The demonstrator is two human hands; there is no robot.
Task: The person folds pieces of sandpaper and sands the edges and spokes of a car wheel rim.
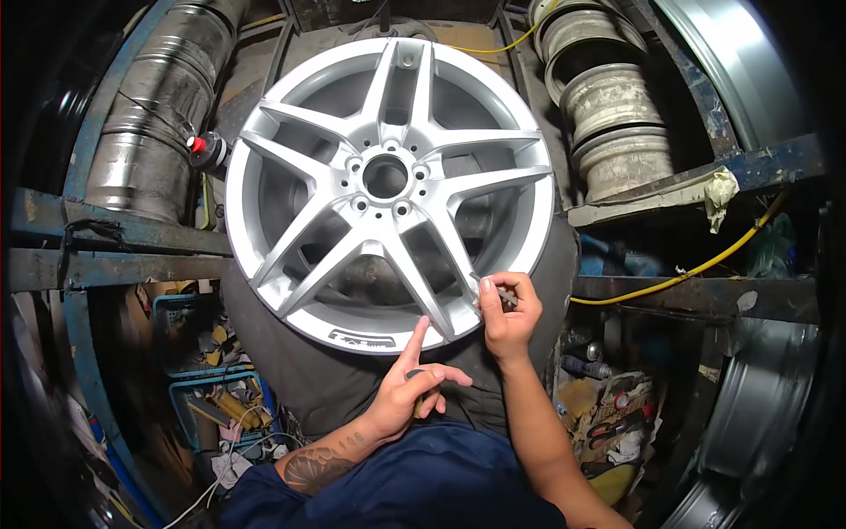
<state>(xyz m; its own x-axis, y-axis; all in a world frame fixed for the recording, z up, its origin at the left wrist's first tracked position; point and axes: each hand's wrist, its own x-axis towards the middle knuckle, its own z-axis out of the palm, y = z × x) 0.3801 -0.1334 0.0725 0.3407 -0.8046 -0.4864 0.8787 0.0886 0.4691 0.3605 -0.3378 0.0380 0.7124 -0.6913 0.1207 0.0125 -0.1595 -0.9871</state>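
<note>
A silver alloy wheel [449, 185] with paired spokes lies face up, tilted towards me, on a dark cloth [317, 379]. My right hand [511, 322] is closed in a pinch at the wheel's lower right edge, beside a spoke end. A small grey piece [507, 300] shows between its fingers; its kind is unclear. The index finger of my left hand [410, 397] stretches to the lower spoke and appears to touch it. Its other fingers curl around a small dark and tan thing, mostly hidden. Near the bottom rim sits a black-edged marking [362, 339].
Bare wheel barrels [141, 132] line the left rack, and more worn barrels [614, 115] stand at right. A black bottle with a red cap [207, 150] is left of the wheel. Blue baskets [220, 388] hold clutter. A yellow hose [696, 269] crosses at right.
</note>
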